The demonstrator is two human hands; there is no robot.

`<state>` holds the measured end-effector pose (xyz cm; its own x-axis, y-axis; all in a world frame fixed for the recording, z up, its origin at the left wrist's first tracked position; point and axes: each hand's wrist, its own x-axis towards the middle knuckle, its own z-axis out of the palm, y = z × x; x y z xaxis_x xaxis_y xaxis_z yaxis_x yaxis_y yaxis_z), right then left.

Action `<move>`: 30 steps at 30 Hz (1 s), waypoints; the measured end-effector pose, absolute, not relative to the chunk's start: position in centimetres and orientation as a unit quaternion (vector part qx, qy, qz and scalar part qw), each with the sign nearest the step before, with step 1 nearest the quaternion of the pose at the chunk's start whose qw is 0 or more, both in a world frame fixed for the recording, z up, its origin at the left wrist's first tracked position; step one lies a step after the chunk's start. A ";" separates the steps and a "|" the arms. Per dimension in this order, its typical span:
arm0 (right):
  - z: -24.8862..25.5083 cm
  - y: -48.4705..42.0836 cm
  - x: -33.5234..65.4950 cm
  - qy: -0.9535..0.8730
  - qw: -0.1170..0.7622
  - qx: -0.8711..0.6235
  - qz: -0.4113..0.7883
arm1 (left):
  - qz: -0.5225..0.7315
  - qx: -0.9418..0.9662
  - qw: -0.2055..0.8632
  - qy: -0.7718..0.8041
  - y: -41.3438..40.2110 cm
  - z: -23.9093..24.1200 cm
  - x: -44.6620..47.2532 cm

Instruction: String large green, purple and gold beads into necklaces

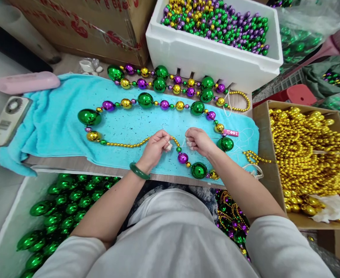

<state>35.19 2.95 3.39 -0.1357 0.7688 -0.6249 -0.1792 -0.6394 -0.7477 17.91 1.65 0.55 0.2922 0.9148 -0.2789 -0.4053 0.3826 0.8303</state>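
Observation:
A long bead necklace (145, 100) of large green, gold and purple balls lies in a loop on a turquoise towel (56, 123). My left hand (155, 146) pinches the end of its thin gold bead strand (129, 145), fingers closed. My right hand (197, 141) is closed on the white string (181, 146) at the other end, just above a purple bead (183, 157). The two hands are a few centimetres apart. A green bangle (139, 172) sits on my left wrist.
Finished necklaces (170, 83) lie behind the towel, before a white foam box (213, 58) of mixed beads. A cardboard box (262, 154) of gold beads stands right. A tray of green balls (60, 208) is lower left. A pink case (26, 82) and a white remote (7, 119) lie left.

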 end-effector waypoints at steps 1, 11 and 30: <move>3.6 2.9 35.3 -0.267 0.337 -0.561 0.708 | 0.457 0.311 0.741 0.380 1.7 0.7 17.8; 3.3 3.0 35.4 -0.264 0.361 -0.552 0.704 | 0.470 0.255 0.758 0.374 1.8 1.2 17.9; 3.1 3.4 35.7 -0.296 0.332 -0.572 0.689 | 0.427 0.390 0.700 0.419 1.9 1.2 18.3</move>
<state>35.72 3.37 3.05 -0.1253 0.7965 -0.5915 -0.1192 -0.6040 -0.7880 18.25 1.95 1.22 0.2842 0.9248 -0.2529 -0.2713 0.3306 0.9040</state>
